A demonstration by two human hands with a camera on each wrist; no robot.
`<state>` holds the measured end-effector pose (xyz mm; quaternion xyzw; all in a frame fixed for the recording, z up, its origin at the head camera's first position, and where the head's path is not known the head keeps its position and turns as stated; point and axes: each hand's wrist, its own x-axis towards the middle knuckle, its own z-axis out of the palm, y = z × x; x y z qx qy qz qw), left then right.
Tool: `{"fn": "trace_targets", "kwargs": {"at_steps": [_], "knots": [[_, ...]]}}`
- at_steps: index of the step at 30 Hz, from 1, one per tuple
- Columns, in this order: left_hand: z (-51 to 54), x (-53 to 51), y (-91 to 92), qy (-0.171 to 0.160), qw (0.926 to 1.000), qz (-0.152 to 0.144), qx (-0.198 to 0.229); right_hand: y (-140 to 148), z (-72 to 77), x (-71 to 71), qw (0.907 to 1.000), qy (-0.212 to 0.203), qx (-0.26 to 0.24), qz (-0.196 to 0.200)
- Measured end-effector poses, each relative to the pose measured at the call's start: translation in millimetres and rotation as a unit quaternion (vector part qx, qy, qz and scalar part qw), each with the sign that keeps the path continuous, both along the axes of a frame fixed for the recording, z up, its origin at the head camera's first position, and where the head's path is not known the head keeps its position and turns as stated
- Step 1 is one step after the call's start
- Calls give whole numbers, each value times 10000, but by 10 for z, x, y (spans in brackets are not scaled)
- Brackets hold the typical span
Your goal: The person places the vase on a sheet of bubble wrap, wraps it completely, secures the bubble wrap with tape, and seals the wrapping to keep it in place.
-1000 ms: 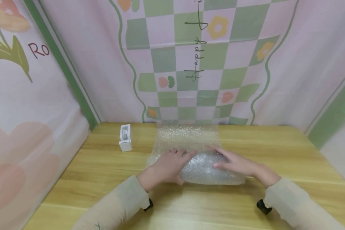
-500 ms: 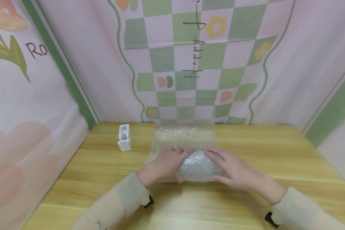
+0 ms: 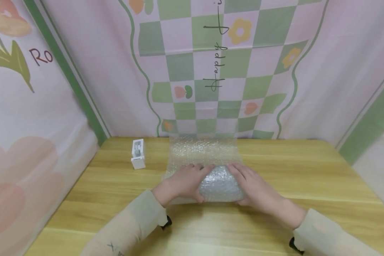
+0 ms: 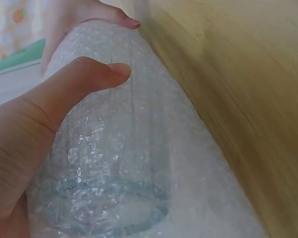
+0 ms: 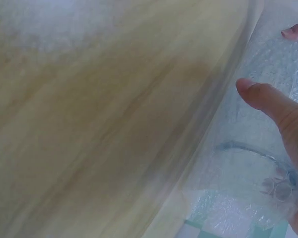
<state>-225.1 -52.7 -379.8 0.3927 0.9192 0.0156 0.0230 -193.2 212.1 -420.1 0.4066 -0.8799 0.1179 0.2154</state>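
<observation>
A roll of bubble wrap (image 3: 222, 185) lies across the middle of the table, wound round a clear cylindrical glass. Through the layers, the left wrist view shows the glass's round rim (image 4: 161, 213); another curved edge (image 5: 253, 148) appears in the right wrist view. My left hand (image 3: 185, 181) grips the roll's left part, thumb on the near side and fingers over the top. At the right end, my right hand (image 3: 259, 186) holds it the same way, thumb low and fingertips on top. The unrolled sheet (image 3: 204, 149) stretches flat behind the roll.
A small white holder (image 3: 138, 153) with something clear in it stands at the back left of the wooden table (image 3: 294, 163). Behind the table's far edge hangs a checked curtain (image 3: 206, 85), which the sheet's far end reaches.
My right hand has shifted from the top of the roll to its right end. The loose wrap that stuck out there is now gathered in under that hand. My left hand has barely moved.
</observation>
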Motion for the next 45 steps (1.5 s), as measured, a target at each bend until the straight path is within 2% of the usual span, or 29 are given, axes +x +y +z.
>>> {"fn": "trace_targets", "kwargs": {"at_steps": [8, 15, 27, 36, 45], "knots": [[-7, -36, 3, -53, 9999, -104, 99, 31, -34, -61, 10000, 5, -89, 30], [38, -26, -14, -321, 9992, -85, 224, 37, -20, -84, 9999, -92, -82, 36], [99, -13, 7, -639, 9978, -82, 146, 66, 13, -53, 9987, -498, -38, -99], [128, -38, 1, -1190, 9924, 13, 307, 80, 17, -84, 9987, -504, -119, 32], [163, -47, 20, -1420, 9897, 25, 189, 105, 18, -40, 9972, -736, -95, -120]]}}
